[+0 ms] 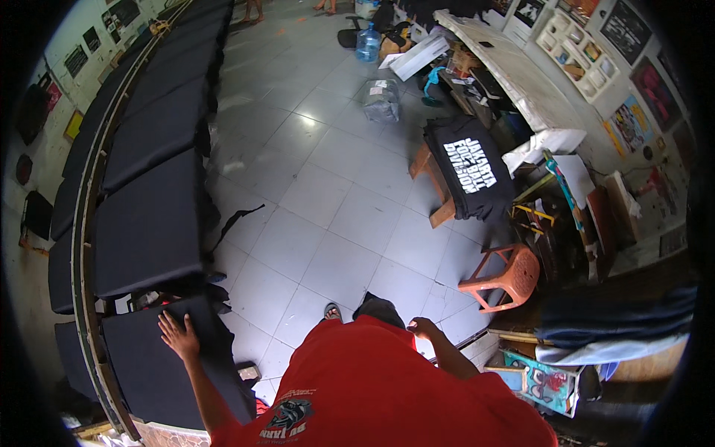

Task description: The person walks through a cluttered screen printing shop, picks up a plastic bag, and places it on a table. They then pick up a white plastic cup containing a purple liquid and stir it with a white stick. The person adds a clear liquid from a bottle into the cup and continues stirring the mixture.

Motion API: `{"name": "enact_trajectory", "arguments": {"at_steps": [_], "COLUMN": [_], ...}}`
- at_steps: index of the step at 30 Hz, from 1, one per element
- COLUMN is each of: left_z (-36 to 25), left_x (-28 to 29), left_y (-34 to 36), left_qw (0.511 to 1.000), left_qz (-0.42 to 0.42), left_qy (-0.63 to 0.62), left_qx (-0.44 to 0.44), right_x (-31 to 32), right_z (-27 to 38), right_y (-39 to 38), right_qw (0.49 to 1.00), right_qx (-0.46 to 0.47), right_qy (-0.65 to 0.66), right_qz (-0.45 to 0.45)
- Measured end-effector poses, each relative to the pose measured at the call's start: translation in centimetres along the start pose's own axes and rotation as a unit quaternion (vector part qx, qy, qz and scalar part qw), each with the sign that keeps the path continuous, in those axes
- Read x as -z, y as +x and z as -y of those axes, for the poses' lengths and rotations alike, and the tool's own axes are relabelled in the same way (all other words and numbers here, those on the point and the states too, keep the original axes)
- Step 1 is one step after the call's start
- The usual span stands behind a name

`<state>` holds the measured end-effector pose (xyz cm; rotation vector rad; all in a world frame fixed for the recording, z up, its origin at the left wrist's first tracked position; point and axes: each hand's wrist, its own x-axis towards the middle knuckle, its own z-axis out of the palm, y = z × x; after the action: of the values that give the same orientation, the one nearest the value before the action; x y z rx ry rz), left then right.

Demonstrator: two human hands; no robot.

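My left hand lies flat with fingers spread on the nearest black cloth-covered panel, at the lower left. The panel looks like a black shirt stretched over a flat board. Beyond it a long row of similar black panels runs away from me. My right hand hangs beside the hem of my red shirt, its fingers curled in. Whatever it might hold is hidden.
A wooden rail runs along the panels. At right stand an orange plastic stool and a stack of black printed shirts on a wooden stand. Farther off, a wrapped grey bundle and a blue water jug sit on the tiled floor.
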<state>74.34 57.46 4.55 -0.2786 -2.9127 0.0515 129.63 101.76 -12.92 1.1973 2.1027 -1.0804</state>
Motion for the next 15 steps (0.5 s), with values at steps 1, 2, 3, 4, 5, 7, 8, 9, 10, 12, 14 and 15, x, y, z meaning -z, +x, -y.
{"name": "enact_trajectory", "arguments": {"at_steps": [1, 2, 3, 4, 5, 7, 8, 9, 10, 12, 14, 15], "left_z": [-0.1, -0.7, -1.1, -0.2, 1.7, 10.4, 12.3, 13.5, 14.3, 14.2, 9.8, 4.2], "left_x": [0.4, 1.8, 3.2, 4.0, 4.1, 1.8, 1.8, 2.1, 1.8, 1.4, -0.2, 0.9], "left_y": [-1.1, -1.9, -2.5, -3.9, -5.7, -11.7, -14.6, -16.4, -17.1, -17.8, -13.6, -10.4], "left_qw": [1.000, 0.999, 0.999, 0.996, 0.991, 0.977, 0.957, 0.915, 0.896, 0.827, 0.807, 0.795], "left_qz": [0.006, 0.014, 0.020, 0.023, 0.021, -0.012, 0.082, 0.173, 0.157, 0.124, 0.112, 0.108], "left_qy": [-0.005, -0.010, -0.015, 0.009, 0.033, 0.056, 0.178, 0.295, 0.274, 0.226, 0.152, 0.116], "left_qx": [0.021, 0.034, 0.044, 0.086, 0.127, 0.207, 0.215, 0.216, 0.312, 0.500, 0.559, 0.585], "right_x": [1.3, 2.7, 4.1, 5.6, 7.7, 11.6, 13.7, 15.7, 17.6, 20.7, 23.2, 24.0], "right_z": [-0.1, -0.3, -0.6, -0.9, -0.6, 0.5, 1.3, 2.1, 2.9, 4.4, 4.6, 4.4], "right_y": [1.4, 2.2, 3.0, 4.7, 6.3, 10.0, 11.5, 12.8, 13.9, 16.5, 17.9, 18.5], "right_qw": [1.000, 0.999, 0.998, 0.998, 0.999, 0.999, 0.998, 0.997, 0.995, 0.992, 0.989, 0.990], "right_qx": [0.006, 0.007, 0.008, 0.014, 0.009, 0.035, 0.046, 0.053, 0.063, 0.090, 0.104, 0.090], "right_qy": [-0.025, -0.045, -0.062, -0.059, -0.042, -0.028, 0.004, 0.034, 0.044, 0.048, 0.041, 0.028], "right_qz": [0.012, 0.022, 0.032, 0.031, 0.026, -0.010, -0.040, -0.053, -0.063, -0.071, -0.102, -0.102]}}
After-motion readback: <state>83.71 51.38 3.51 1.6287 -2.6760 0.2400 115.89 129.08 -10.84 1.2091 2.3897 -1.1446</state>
